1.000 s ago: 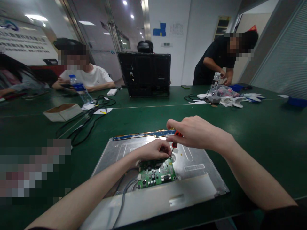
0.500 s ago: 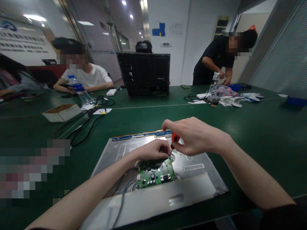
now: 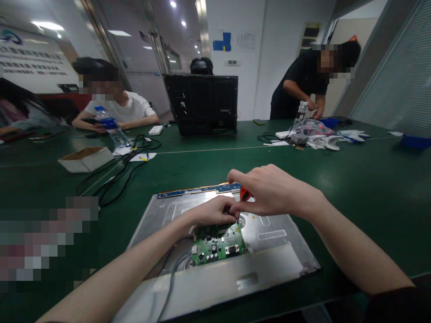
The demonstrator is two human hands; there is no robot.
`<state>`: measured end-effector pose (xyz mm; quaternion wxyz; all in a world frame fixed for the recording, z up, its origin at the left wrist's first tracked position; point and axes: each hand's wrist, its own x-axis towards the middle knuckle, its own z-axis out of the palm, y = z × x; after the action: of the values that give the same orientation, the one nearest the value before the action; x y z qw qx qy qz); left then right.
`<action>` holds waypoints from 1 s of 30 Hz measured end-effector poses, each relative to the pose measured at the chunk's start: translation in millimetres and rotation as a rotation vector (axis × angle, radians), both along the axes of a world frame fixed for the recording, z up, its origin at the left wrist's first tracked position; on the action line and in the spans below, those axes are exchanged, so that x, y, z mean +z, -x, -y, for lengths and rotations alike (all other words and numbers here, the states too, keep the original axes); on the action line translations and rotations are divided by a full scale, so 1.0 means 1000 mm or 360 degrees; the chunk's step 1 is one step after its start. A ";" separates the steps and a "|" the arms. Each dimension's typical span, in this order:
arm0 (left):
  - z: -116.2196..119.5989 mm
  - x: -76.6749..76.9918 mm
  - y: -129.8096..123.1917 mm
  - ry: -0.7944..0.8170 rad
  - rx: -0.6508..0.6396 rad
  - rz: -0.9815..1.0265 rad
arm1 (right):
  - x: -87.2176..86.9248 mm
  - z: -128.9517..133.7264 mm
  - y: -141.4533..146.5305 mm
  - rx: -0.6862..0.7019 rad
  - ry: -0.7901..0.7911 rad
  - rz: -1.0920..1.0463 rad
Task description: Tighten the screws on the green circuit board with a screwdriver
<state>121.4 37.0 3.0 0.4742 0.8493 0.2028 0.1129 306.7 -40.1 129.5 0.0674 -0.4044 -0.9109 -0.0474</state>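
Observation:
A green circuit board [image 3: 218, 244] lies on the metal back of a flat display panel [image 3: 272, 255]. My right hand [image 3: 269, 190] is closed on a screwdriver [image 3: 245, 194] with a red and black handle, held above the board's upper right corner. Its tip is mostly hidden by fingers. Close beside it, my left hand [image 3: 215, 210] rests over the board's upper edge, fingertips pinched at that same corner; whatever they hold is too small to see. Grey cables [image 3: 172, 282] run from the board's left side across the panel.
A cardboard box [image 3: 86, 159], black cables [image 3: 126, 175] and a tilted water bottle [image 3: 112, 127] are on the left. Across the green table stands a black monitor [image 3: 202, 105]. Bags and gloves [image 3: 323, 141] lie at right, near a standing person [image 3: 299, 85]; another person [image 3: 114, 105] sits at left.
My right thumb has shifted left along the screwdriver, closer to my left fingertips, and the handle shows at a different angle. My left hand stays in place.

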 end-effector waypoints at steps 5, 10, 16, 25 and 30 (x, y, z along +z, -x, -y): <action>0.000 0.001 0.000 -0.0020 0.0008 -0.0017 | 0.000 -0.002 0.000 -0.0048 0.0002 0.0036; 0.001 0.002 -0.001 -0.0013 0.0005 -0.0014 | 0.000 -0.002 0.000 0.0021 0.0046 -0.0046; 0.002 0.002 -0.001 0.0012 0.0015 -0.0036 | -0.004 -0.006 0.001 -0.0072 -0.0038 0.0035; 0.000 0.003 0.000 0.0002 0.0015 -0.0019 | -0.006 -0.008 0.000 -0.0032 -0.0030 -0.0040; 0.002 0.005 0.000 -0.0009 0.0025 -0.0036 | -0.005 -0.007 -0.002 0.0031 -0.0022 -0.0070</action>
<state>121.6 34.6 8.2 0.4685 0.8502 0.2144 0.1077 309.0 -33.2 124.8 0.0906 -0.3959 -0.9127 -0.0443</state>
